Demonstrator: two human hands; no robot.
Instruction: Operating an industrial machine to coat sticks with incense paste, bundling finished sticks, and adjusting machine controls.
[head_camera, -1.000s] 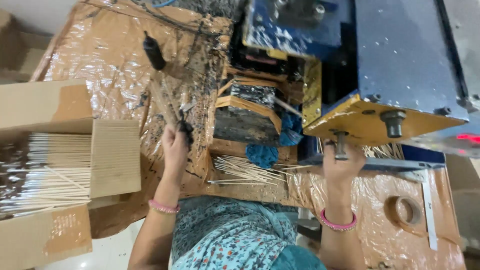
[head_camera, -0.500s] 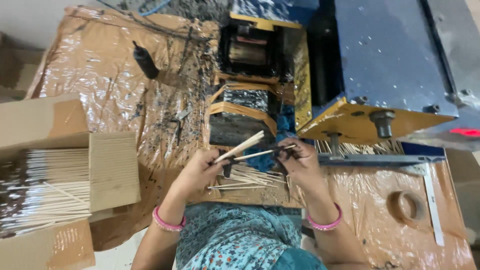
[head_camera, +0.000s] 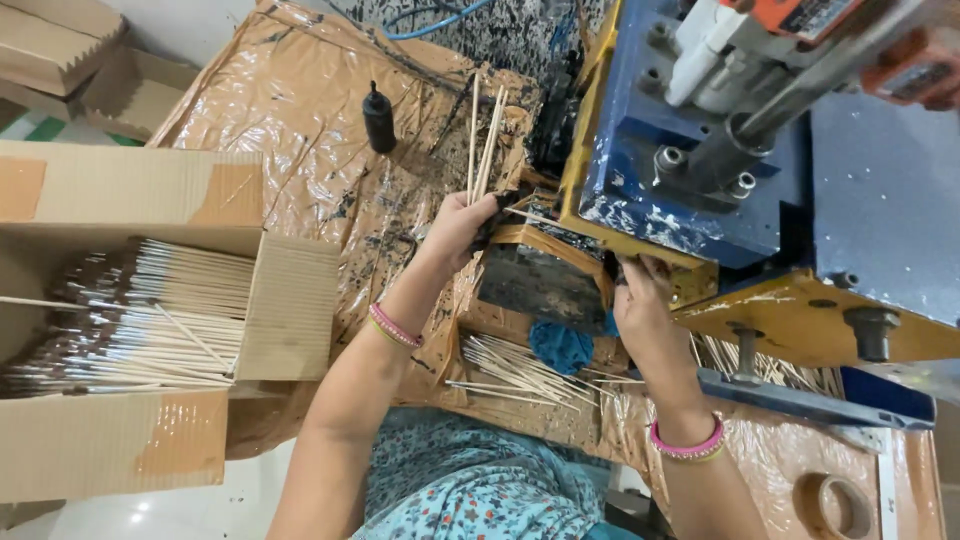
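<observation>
**Thin sticks held near the machine mouth**

The left hand is clenched around a small bundle of sticks, perhaps 4 or 5, fanned upward over the plastic-covered bench. The right hand reaches in under the yellow edge of the blue machine; its fingertips are hidden there, so whether it grips anything cannot be told.

Risks, as a judgement: the right fingers sit close to the machine's working parts and could be caught or pinched if it cycles. The bundle is loosely fanned, so a stick could slip out and drop on the stained bench. The loose pile of sticks lies near the bench edge beside the blue cloth, and a forearm could sweep some off.

Counts: 2 hands, 1 pink bangle on each wrist, 1 black bottle, 1 open cardboard box holding sticks too many to count, 1 tape roll.
</observation>
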